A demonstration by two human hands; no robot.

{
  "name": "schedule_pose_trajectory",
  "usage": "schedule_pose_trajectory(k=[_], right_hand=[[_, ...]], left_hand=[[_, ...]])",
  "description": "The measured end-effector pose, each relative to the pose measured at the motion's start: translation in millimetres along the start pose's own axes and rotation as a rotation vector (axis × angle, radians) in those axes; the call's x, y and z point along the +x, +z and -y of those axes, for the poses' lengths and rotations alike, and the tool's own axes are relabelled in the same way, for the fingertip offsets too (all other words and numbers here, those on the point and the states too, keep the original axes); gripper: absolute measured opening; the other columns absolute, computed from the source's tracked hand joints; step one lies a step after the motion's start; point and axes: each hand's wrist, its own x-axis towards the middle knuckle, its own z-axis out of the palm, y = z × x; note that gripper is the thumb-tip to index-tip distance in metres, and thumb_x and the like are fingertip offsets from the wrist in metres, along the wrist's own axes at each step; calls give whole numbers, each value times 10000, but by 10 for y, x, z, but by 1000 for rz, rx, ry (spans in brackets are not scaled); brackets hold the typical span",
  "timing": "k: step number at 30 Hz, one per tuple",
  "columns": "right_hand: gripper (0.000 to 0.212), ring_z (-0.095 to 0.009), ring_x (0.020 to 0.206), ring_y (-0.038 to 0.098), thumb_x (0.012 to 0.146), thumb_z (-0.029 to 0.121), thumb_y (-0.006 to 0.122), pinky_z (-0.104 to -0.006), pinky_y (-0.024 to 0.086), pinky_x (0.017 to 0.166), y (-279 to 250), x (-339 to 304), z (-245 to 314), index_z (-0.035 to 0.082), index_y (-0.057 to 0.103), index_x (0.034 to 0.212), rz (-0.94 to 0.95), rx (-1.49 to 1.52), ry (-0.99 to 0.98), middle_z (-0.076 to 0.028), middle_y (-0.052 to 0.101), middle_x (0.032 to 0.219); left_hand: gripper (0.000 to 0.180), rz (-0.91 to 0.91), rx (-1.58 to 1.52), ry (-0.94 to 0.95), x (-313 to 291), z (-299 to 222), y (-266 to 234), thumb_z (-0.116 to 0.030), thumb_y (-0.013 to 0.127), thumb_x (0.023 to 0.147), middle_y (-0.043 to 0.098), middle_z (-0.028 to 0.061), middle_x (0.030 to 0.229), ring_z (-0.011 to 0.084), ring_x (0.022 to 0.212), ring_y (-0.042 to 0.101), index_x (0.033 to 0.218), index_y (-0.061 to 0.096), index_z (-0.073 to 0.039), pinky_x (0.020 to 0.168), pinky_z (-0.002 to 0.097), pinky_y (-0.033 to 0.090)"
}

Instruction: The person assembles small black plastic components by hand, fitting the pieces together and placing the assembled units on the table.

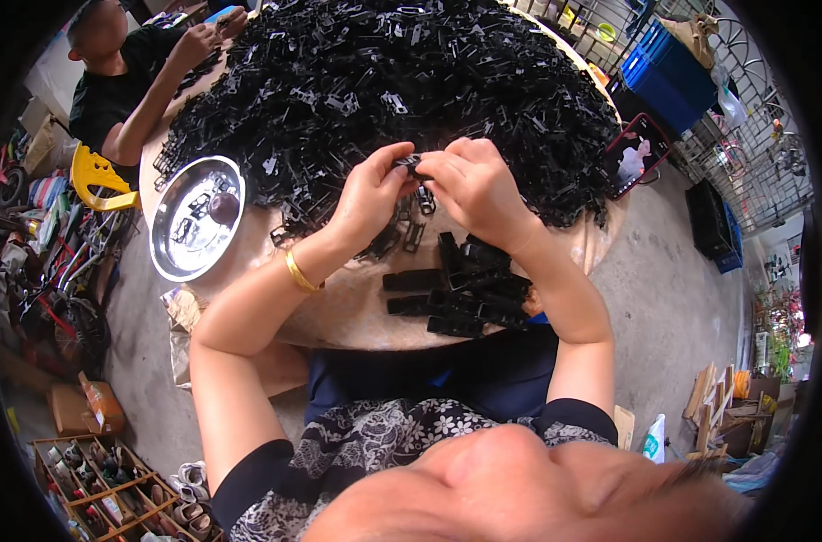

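My left hand (pixel 375 194) and my right hand (pixel 470 185) meet above the near edge of a large heap of black plastic parts (pixel 357 90). Between their fingertips they pinch a small black plastic part (pixel 412 163), mostly covered by the fingers. Below my hands, a few loose frame-shaped pieces (pixel 413 237) rest on the round table (pixel 339 316). Close to my right forearm lies a stack of black rectangular blocks (pixel 461 294). A gold bracelet (pixel 301 271) circles my left wrist.
A shiny metal bowl (pixel 163 257) with several black pieces and a dark round object (pixel 223 208) stands at the table's left. Another person (pixel 126 90) sits at the far left, hands raised. A phone (pixel 635 155) leans at the right edge. Blue crates (pixel 673 77) stand beyond.
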Motion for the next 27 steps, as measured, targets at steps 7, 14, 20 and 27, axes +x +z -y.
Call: schedule_pose_trajectory(k=[7,14,20,27], right_hand=[[348,-214,758,545,653,40,681,-343,422,688,79,-19,21,68,568,981,-114,88,43,-41,583,794],[358,-236,769,544,649,26,677,-352,424,699,141,-13,6,77,585,991,-158,109,34,-56,587,811],[311,-103,905,583,797,69,672,-226,475,761,26,20,-51,-15,592,1085,70,951,775,-52,635,1014],[286,-42,739,564,784,108,701,-180,451,667,-72,-26,-123,-10,642,1038,61,1186,816,-11,656,841]], left_hand=[[368,-12,361,106,12,-55,-46,-77,538,898,584,81,1002,103,899,575,1230,448,52,831,251,510],[375,7,-37,27,-22,-116,-5,-102,564,890,593,86,1009,122,881,603,1217,459,48,803,253,517],[387,72,-190,83,-20,-220,-52,-79,560,883,592,73,1038,106,889,593,1238,452,30,820,252,506],[430,271,-225,92,-13,-246,-102,-84,582,870,582,67,1067,106,952,563,1260,439,25,879,267,468]])
